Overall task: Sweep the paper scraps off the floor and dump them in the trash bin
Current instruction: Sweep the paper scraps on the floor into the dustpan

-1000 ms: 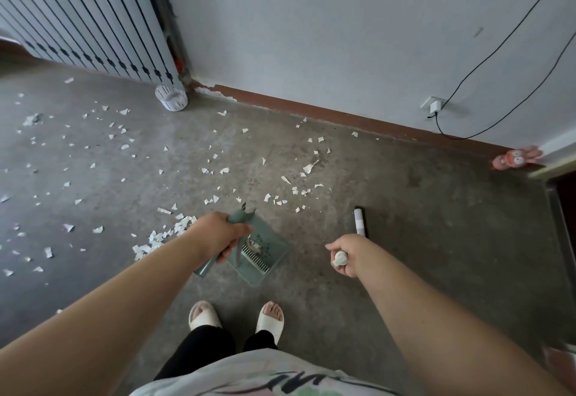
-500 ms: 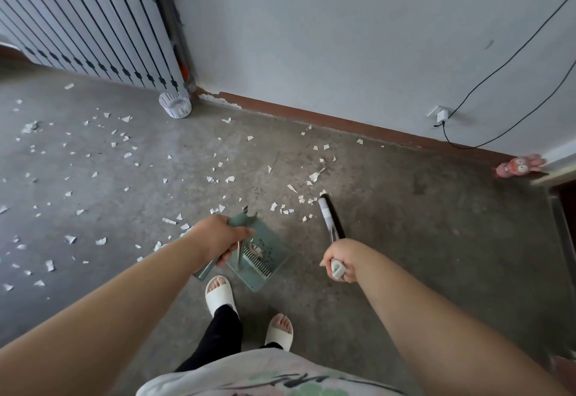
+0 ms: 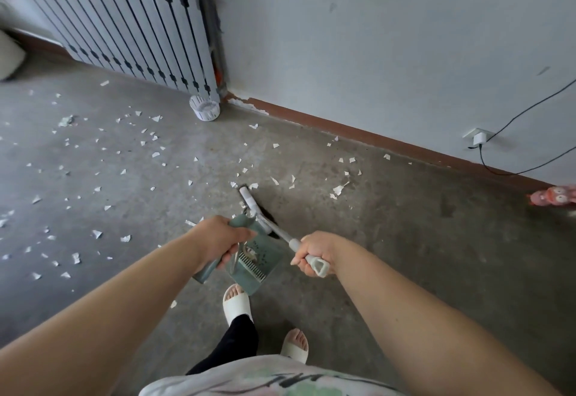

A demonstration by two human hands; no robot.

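Head view. The left hand is clamped round the green handle of the dustpan, fingers curled under it; the pan hangs tilted just above the floor, in front of the near feet, with a comb-like row of teeth showing on its inner face.

The right hand is closed in a fist round the white handle of the broom, whose looped end pokes out below the fist; the handle runs far and left from that hand, crossing just over the far edge of the dustpan; the broom head lies low at the floor beyond the pan, dark bristles on its right side. The two hands are close together but not touching.

Paper scraps lie scattered over the grey concrete, thickest at left and centre, with a looser patch far right of the broom head; a few sit just beside that head.

A white slatted radiator stands at far left against the wall; a small white ribbed cup sits at its right foot. A brown skirting board runs along the wall; a plug with a black cable sits at far right; a pink toy lies on the floor at the right edge.

Two pale slippers show near the bottom.
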